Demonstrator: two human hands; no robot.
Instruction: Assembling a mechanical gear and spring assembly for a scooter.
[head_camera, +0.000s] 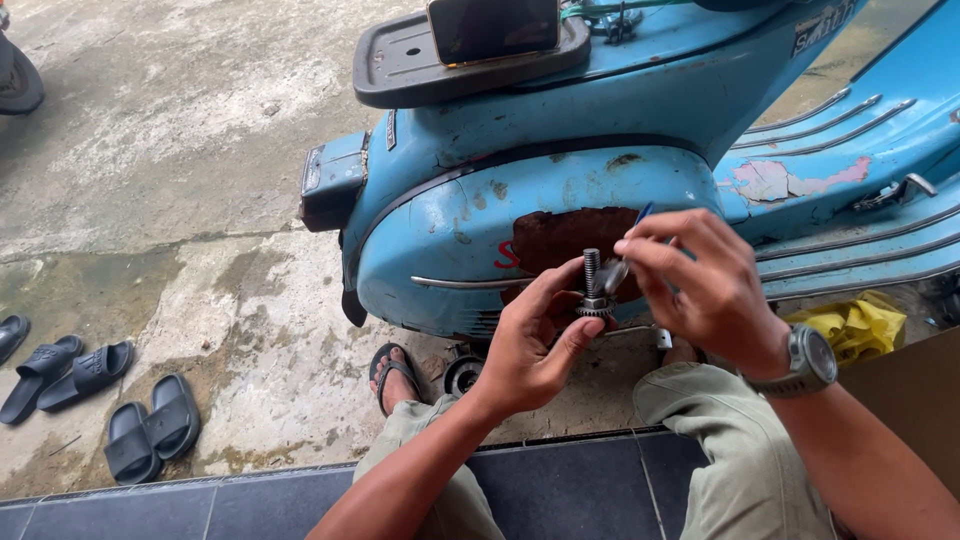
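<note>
My left hand (530, 340) grips a small metal gear with an upright threaded shaft (593, 290), holding it at its toothed base. My right hand (700, 285), with a wristwatch (808, 362) on its wrist, pinches a thin blue-handled tool (632, 240) whose tip meets the shaft near the top. Both hands hover in front of the side panel of an old light-blue scooter (450, 220) with chipped paint and a rusty patch. I sit on a dark tiled step (560, 485), knees in khaki trousers.
A phone (493, 27) leans on the scooter's black rear rack (400, 70). Several dark slippers (90, 400) lie on the wet concrete at left. A yellow cloth (850, 322) lies under the scooter's footboard. My sandalled foot (397, 375) rests near the scooter.
</note>
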